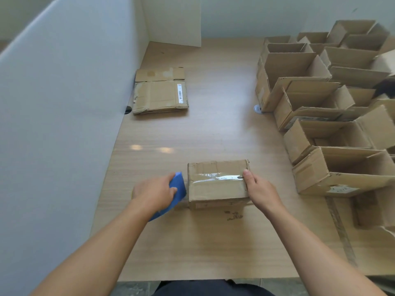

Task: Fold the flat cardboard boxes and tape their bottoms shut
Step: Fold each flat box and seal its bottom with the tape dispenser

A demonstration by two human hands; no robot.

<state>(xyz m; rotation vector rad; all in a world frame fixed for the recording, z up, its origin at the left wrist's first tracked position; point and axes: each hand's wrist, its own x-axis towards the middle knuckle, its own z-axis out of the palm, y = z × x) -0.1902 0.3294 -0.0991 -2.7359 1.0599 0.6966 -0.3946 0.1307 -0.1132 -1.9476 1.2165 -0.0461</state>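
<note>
Soft, even light fills the room; two pale glare patches sit on the table [213, 124]; the right edge blurs and bows.

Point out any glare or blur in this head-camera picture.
Head view: two bright glare patches on the table; a glossy sheen on the tape across the box; the far right edge is smeared, with a dark object blurred beyond recognition; the centre is sharp.

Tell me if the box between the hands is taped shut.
Shut: the box has its flaps closed under a clear tape strip across the top face.
</note>
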